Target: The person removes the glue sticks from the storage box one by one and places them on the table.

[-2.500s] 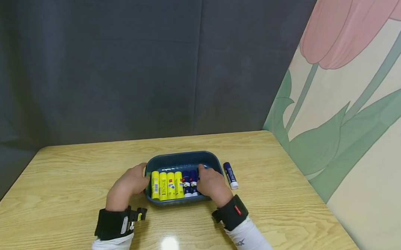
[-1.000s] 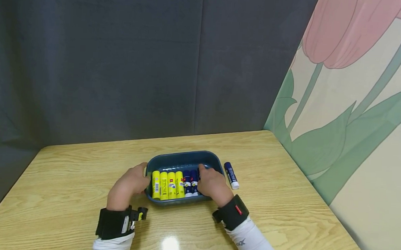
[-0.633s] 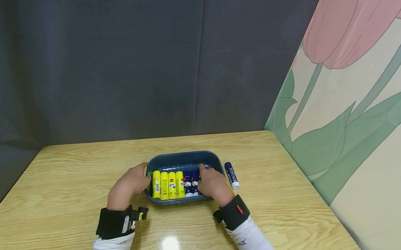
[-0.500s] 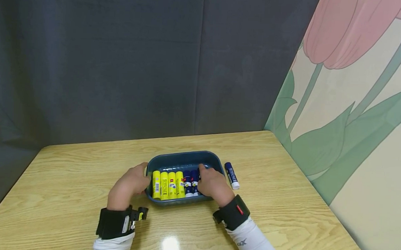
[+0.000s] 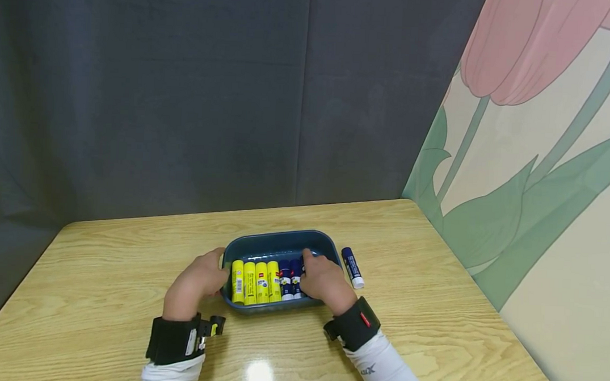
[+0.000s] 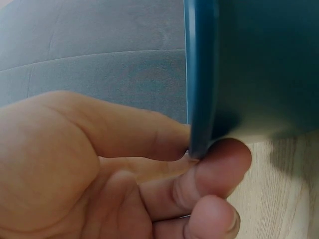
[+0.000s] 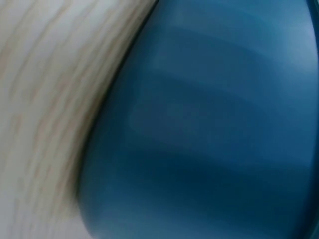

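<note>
A blue tray [image 5: 264,246] rests near the middle of the tabletop [image 5: 101,295], its long side running roughly from nine to three o'clock. Along its near side lies a row of glue sticks: four yellow sticks [image 5: 262,282] toward nine o'clock, then two dark blue sticks [image 5: 285,280] beside them, with a little more dark blue showing at the edge of the right hand [image 5: 325,281]. That hand reaches into the tray at about four o'clock, fingers turned down; I cannot tell whether it grips a stick. At nine o'clock the left hand [image 5: 199,275] pinches the tray's rim between thumb and fingers, as the left wrist view shows.

Just outside the tray, at three o'clock, a loose blue stick [image 5: 352,266] lies on the wood, its white end pointing to five. Each wrist wears a black strap [image 5: 173,341] above a white sleeve [image 5: 396,370]. A dark curtain [image 5: 196,106] hangs at twelve o'clock, and a wall [image 5: 562,281] painted with pink tulips [image 5: 520,52] stands toward two.
</note>
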Tool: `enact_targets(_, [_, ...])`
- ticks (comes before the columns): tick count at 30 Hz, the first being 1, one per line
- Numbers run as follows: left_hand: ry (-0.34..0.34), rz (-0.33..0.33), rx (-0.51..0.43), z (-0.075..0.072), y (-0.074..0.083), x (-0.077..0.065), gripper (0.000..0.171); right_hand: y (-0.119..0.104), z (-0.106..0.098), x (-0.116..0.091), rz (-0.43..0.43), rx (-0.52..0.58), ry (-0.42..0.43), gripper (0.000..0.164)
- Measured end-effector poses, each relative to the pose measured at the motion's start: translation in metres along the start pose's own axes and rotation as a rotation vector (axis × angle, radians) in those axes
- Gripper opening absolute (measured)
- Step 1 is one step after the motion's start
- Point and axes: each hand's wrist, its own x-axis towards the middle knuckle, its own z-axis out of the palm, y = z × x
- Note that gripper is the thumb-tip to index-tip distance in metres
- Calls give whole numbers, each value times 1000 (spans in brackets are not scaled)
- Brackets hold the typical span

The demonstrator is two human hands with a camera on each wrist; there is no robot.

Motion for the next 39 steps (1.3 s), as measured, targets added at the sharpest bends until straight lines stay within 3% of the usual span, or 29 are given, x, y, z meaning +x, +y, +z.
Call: enact_targets(39, [2, 8, -4, 0, 0, 1, 61, -5, -9, -6, -24, 24, 22, 61])
